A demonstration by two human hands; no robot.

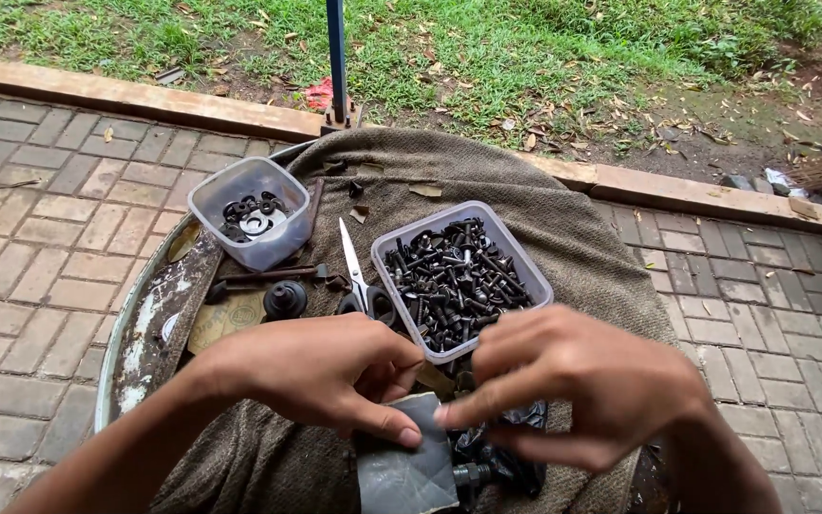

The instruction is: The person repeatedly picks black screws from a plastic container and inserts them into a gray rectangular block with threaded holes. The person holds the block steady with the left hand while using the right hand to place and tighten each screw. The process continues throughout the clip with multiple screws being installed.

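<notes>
Both hands meet over a strip of grey rubber sheet (409, 466) lying on a brown sackcloth (563, 238) that covers a round drum top. My left hand (311, 371) pinches the sheet's upper edge with thumb and fingers. My right hand (582, 385) grips the same edge from the right. A dark bolt (468, 473) and black scraps (501, 447) lie just below my right hand. What my fingers hold under the sheet is hidden.
A clear tub of black bolts (459, 276) stands just beyond my hands. A smaller tub of washers (251, 211) sits at the back left. Scissors (354, 271) and a black knob (284, 299) lie between them. Brick paving, a kerb, a blue pole (336, 57) and grass surround the drum.
</notes>
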